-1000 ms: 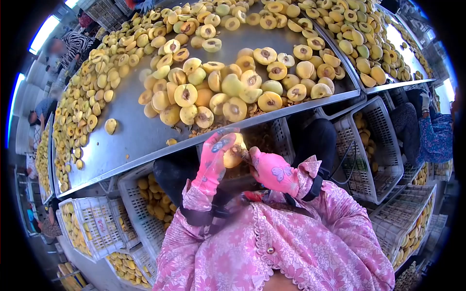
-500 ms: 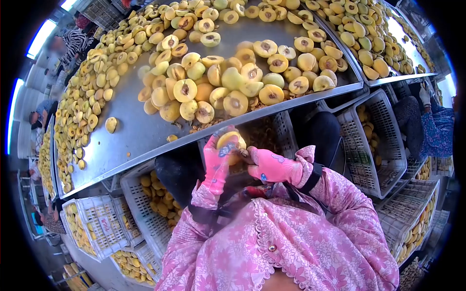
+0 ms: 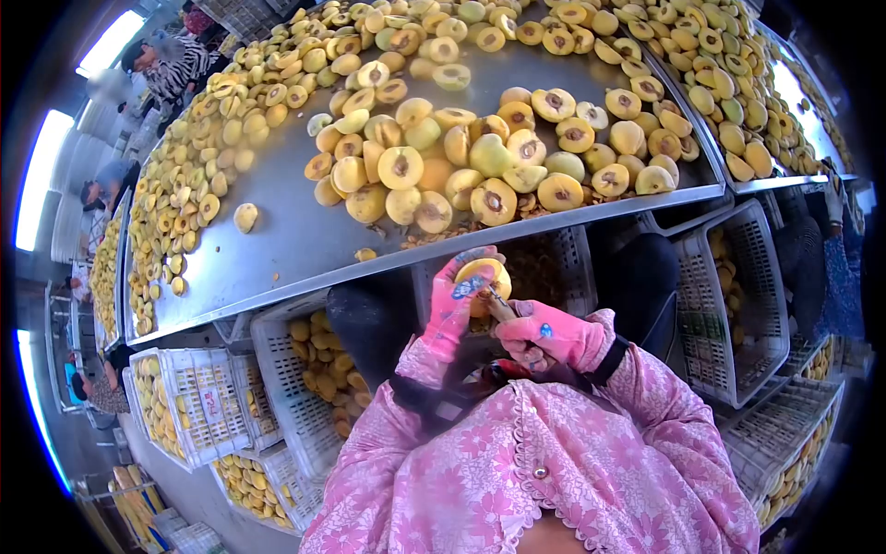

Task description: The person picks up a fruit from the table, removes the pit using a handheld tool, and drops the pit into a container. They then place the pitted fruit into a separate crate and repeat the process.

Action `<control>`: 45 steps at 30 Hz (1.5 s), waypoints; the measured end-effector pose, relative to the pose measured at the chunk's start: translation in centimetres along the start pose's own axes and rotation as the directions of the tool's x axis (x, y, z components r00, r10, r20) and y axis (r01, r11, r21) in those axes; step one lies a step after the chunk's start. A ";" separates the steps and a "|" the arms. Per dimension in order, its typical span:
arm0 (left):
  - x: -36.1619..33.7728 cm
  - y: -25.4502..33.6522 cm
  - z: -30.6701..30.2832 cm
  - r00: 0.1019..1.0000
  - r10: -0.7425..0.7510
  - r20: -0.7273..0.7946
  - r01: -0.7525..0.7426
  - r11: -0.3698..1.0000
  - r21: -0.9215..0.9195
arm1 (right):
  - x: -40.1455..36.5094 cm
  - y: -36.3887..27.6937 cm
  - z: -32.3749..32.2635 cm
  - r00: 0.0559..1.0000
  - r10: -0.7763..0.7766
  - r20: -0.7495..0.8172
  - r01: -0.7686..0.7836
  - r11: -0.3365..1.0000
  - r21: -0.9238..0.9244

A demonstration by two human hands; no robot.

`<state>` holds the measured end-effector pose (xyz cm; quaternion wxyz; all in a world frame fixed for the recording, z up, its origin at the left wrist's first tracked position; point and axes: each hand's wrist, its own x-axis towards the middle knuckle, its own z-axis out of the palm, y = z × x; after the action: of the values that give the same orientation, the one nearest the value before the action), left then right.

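My left hand (image 3: 459,297), in a pink glove, holds a yellow halved fruit (image 3: 487,275) just below the metal table's front edge. Wrapped round the handle of a small tool (image 3: 499,307), my right hand (image 3: 544,334) is close beside it on the right. The tool's tip meets the fruit held in my left hand. Past the edge, a pile of halved yellow fruits (image 3: 401,167) lies on the metal table (image 3: 277,231), some with brown pits or hollows showing.
White crates with fruit stand at the lower left (image 3: 198,406) and right (image 3: 738,305). One crate (image 3: 574,268) sits below the table edge. Co-workers are at the upper left (image 3: 171,69) and far right (image 3: 835,268). More fruit (image 3: 729,92) covers the neighbouring table.
The view has shifted, so the table and crates appear further right and lower. The tool in my right hand now shows clearly, with its tip at the fruit.
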<state>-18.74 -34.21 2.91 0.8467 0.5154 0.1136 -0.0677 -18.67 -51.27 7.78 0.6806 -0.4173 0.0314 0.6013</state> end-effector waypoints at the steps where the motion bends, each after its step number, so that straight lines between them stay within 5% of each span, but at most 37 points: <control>1: 0.0 -0.4 0.1 0.999 0.028 -0.017 -0.029 0.999 -0.044 | -0.4 -0.2 0.6 1.000 -0.008 -0.016 0.009 0.998 0.070; 10: -0.1 -1.8 0.7 0.989 0.149 0.002 -0.145 0.963 -0.228 | 0.6 2.5 -0.2 0.987 -0.113 0.115 0.057 0.913 0.403; 14: 0.1 -2.1 0.9 0.988 0.148 -0.032 -0.151 0.978 -0.142 | 0.3 2.2 0.6 0.983 -0.146 0.109 0.084 0.894 0.441; 18: -0.2 -2.1 1.7 0.995 0.053 -0.080 -0.075 0.951 -0.300 | 0.1 2.5 0.7 0.983 -0.161 0.086 0.099 0.866 0.491; 20: 0.4 -2.7 1.2 0.993 0.012 -0.116 -0.060 0.908 -0.415 | -0.8 2.4 0.2 0.928 -0.337 0.156 0.209 0.820 0.533; 23: -0.8 -0.9 0.9 0.993 -0.010 -0.121 -0.028 0.953 -0.303 | -2.5 1.4 -0.5 0.909 -0.407 0.086 0.329 0.831 0.447; 25: -1.1 1.0 0.5 0.992 -0.014 -0.129 -0.008 0.985 -0.171 | -2.4 1.0 -1.2 0.935 -0.348 -0.068 0.354 0.920 0.165; 29: -2.9 6.5 -4.8 0.914 0.316 -0.256 -0.244 0.929 0.277 | -2.0 1.3 -1.2 0.927 -0.332 -0.176 0.317 0.942 -0.108; 31: -5.3 11.3 -8.3 0.844 0.469 -0.261 -0.122 0.641 0.758 | -1.6 1.5 -1.7 0.922 -0.278 -0.270 0.245 0.958 -0.152; 33: -7.3 14.5 -12.4 0.846 0.510 -0.158 0.079 0.173 0.982 | -1.1 1.4 -2.2 0.933 -0.228 -0.279 0.201 0.972 -0.123; 36: -6.5 16.4 -14.5 0.821 0.493 -0.289 0.225 0.186 0.956 | -0.1 2.2 -2.3 0.960 -0.205 -0.191 0.189 0.977 -0.097; 38: -2.7 16.6 -14.8 0.861 0.483 -0.158 -0.028 0.355 0.934 | 0.3 2.2 -2.1 0.960 -0.187 -0.207 0.168 0.980 -0.107; 40: 2.9 16.0 -11.3 0.855 0.517 -0.050 -0.107 0.270 0.957 | 0.6 2.3 -1.8 0.941 -0.240 -0.240 0.203 0.964 -0.171; 42: 8.0 14.6 -7.2 0.887 0.406 -0.221 0.118 0.264 0.957 | 0.6 2.4 -2.0 0.931 -0.267 -0.250 0.232 0.959 -0.161; 44: 12.7 10.6 -6.9 0.849 0.526 -0.053 0.078 -0.025 0.997 | 0.4 2.6 -2.5 0.918 -0.313 -0.245 0.281 0.947 -0.158; 45: 13.3 10.3 -5.1 0.857 0.498 -0.135 0.147 0.015 0.989 | 0.3 2.5 -2.7 0.914 -0.321 -0.250 0.287 0.944 -0.162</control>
<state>-4.19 -24.88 5.99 0.1967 0.9613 0.1605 0.1071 -19.44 -52.84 4.57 0.7284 -0.5365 0.0228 0.4255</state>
